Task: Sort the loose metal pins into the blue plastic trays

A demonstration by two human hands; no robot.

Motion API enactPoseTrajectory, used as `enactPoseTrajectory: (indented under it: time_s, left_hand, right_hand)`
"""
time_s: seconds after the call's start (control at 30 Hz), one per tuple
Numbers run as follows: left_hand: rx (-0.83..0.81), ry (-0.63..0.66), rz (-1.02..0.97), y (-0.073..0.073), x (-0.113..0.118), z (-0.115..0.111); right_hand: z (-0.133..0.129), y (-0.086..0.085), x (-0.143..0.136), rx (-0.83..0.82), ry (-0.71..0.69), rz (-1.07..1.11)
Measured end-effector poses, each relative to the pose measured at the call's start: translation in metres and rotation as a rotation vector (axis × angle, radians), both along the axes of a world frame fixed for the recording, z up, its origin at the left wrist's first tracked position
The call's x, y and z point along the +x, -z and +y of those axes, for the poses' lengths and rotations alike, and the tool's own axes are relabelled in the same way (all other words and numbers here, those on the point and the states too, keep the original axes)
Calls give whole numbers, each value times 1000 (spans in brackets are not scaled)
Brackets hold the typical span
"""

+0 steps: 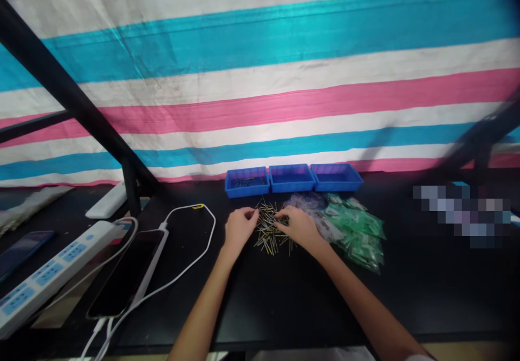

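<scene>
A loose pile of thin metal rods [268, 236], some dark and some yellowish, lies on the black table in front of me. They look like small drill bits, but the exact kind is too small to tell. My left hand [240, 227] is at the pile's left edge, its thumb and fingers drawn together in a pinch. From the right, my right hand [301, 224] reaches over the pile with curled fingers, thumb and forefinger close together among the rods. What either hand pinches is too small to make out. Green plastic packets [361, 236] lie beside my right wrist.
Behind the pile stand three blue trays in a row: the left tray [247, 191] holds some thin rods, next to the middle tray [291, 186] and right tray [339, 186]. A cabled phone [125, 274] and a power strip [52, 274] lie left. Black frame bars [73, 96] slant overhead.
</scene>
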State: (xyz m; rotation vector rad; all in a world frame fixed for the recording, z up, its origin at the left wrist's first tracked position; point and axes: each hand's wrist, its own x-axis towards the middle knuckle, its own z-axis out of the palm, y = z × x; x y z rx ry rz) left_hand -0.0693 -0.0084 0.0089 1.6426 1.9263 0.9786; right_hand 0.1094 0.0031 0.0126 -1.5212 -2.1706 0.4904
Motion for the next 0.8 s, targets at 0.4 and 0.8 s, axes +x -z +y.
enactPoseTrajectory:
  time_s: [0.4, 0.8]
  left_hand:
    - [53, 318, -442, -5, 11, 2]
    - [35, 391, -482, -5, 18, 1]
  right_hand:
    - [2, -3, 0, -159, 11, 689]
    - [0, -5, -3, -232, -41, 842]
